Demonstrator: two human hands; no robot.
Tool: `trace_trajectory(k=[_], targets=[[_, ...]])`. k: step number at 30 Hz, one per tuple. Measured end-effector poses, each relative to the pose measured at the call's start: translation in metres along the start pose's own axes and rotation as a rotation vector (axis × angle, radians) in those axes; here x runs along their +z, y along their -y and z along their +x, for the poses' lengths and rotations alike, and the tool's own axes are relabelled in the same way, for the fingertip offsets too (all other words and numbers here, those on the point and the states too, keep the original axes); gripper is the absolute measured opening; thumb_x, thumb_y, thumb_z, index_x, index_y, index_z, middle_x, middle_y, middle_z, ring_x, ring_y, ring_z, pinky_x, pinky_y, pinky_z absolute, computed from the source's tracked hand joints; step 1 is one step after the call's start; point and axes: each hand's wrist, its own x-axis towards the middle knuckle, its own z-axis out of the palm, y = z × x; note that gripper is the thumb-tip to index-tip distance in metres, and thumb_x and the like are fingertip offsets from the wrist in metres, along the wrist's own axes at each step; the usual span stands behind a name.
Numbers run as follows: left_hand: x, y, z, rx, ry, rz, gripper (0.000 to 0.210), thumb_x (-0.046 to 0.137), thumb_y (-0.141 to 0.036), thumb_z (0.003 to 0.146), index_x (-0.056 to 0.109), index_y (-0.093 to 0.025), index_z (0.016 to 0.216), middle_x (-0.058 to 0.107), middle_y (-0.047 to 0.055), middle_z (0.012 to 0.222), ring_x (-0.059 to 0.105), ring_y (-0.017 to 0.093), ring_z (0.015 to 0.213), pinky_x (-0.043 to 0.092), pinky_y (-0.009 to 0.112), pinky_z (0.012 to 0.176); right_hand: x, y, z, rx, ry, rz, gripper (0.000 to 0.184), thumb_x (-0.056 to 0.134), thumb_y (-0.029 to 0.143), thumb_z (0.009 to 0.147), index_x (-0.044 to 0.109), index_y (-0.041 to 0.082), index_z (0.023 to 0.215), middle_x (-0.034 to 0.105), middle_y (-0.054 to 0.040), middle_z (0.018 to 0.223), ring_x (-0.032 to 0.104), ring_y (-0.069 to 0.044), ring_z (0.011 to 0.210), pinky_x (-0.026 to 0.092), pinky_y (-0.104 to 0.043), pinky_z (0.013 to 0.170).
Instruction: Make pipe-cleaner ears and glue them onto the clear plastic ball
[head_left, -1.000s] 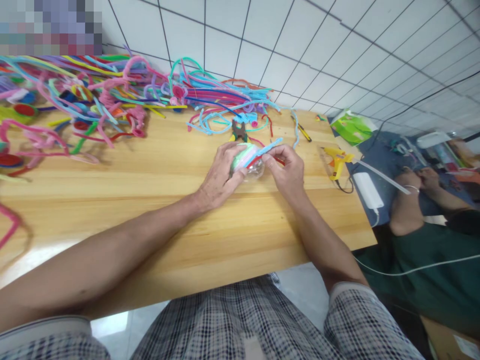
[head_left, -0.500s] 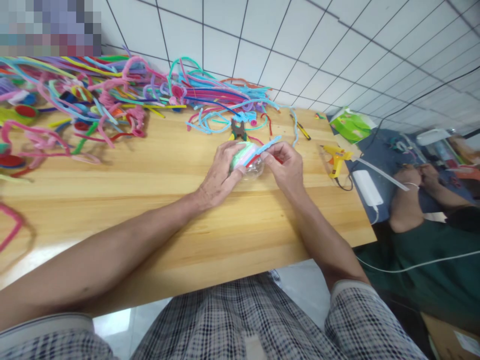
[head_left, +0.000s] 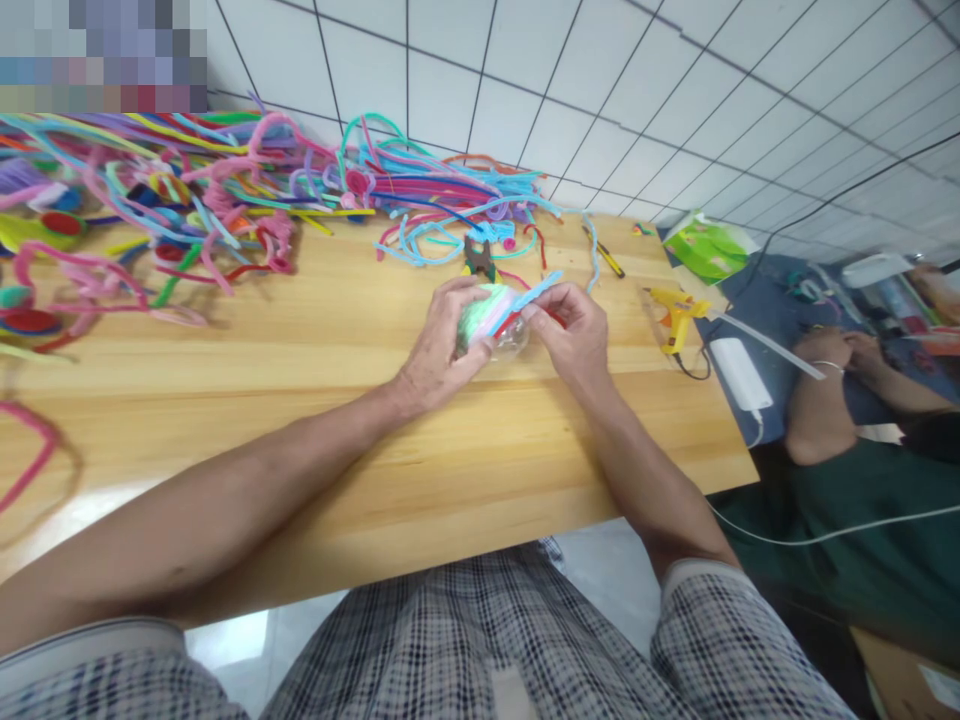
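Observation:
My left hand [head_left: 444, 352] is closed around a clear rounded object [head_left: 511, 343] wrapped in bands of green, lilac, blue and red pipe cleaner. What the clear object is exactly, I cannot make out. My right hand [head_left: 574, 328] pinches a light blue pipe cleaner [head_left: 541, 288] at the object's right side, its free end sticking up past the fingers. A red pipe cleaner lies along the band close to the right fingertips. Just behind the wrapped object, pliers [head_left: 480, 260] with green and yellow handles lie on the wooden table [head_left: 315, 340].
Heaped pipe cleaners [head_left: 225, 190] in many colours cover the back left. A yellow cutter knife [head_left: 609, 258], a yellow glue gun [head_left: 679, 315] and a green packet [head_left: 709, 248] are at the right. Beyond the table's right edge, another person's arm [head_left: 821, 400] rests near a white adapter [head_left: 741, 375].
The view has shifted slightly. Both hands keep almost the same hold on the wrapped object and the blue pipe cleaner.

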Motion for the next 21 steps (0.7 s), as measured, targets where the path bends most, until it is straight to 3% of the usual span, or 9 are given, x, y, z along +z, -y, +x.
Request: trace_trajectory(k=[7, 13, 17, 21], targets=[[0.000, -0.006, 0.000, -0.083, -0.033, -0.061, 0.047, 0.066, -0.068, 0.110, 0.050, -0.031, 0.135, 0.061, 0.018, 0.160, 0.060, 0.037, 0.157, 0.055, 0.066, 0.126, 0.002, 0.003, -0.010, -0.108, 0.014, -0.036, 0.016, 0.086, 0.036, 0.093, 0.073, 0.028, 0.092, 0.079, 0.0030, 0.092, 0.076, -0.020, 0.089, 0.061, -0.038, 0.088], [-0.004, -0.007, 0.003, -0.003, 0.010, 0.042, 0.054, 0.063, -0.062, 0.112, 0.050, -0.032, 0.155, 0.067, 0.015, 0.154, 0.066, 0.033, 0.146, 0.058, 0.059, 0.124, 0.001, 0.007, -0.014, -0.122, 0.018, -0.101, 0.015, 0.086, 0.035, 0.094, 0.073, 0.028, 0.094, 0.080, 0.0018, 0.095, 0.076, -0.021, 0.092, 0.061, -0.040, 0.090], [-0.008, -0.008, 0.008, 0.111, 0.032, 0.068, 0.044, 0.059, -0.053, 0.115, 0.057, -0.029, 0.152, 0.068, 0.014, 0.150, 0.064, 0.033, 0.148, 0.056, 0.060, 0.126, 0.003, 0.009, -0.015, -0.158, 0.006, -0.129, 0.014, 0.086, 0.035, 0.095, 0.073, 0.028, 0.094, 0.080, 0.0014, 0.094, 0.076, -0.022, 0.093, 0.062, -0.040, 0.090], [-0.008, -0.010, 0.008, 0.086, 0.037, 0.062, 0.045, 0.058, -0.055, 0.115, 0.056, -0.029, 0.151, 0.068, 0.014, 0.151, 0.063, 0.033, 0.150, 0.055, 0.058, 0.127, 0.005, 0.012, -0.016, -0.181, 0.010, -0.153, 0.015, 0.085, 0.036, 0.096, 0.072, 0.028, 0.093, 0.080, 0.0012, 0.094, 0.076, -0.021, 0.091, 0.063, -0.040, 0.090]])
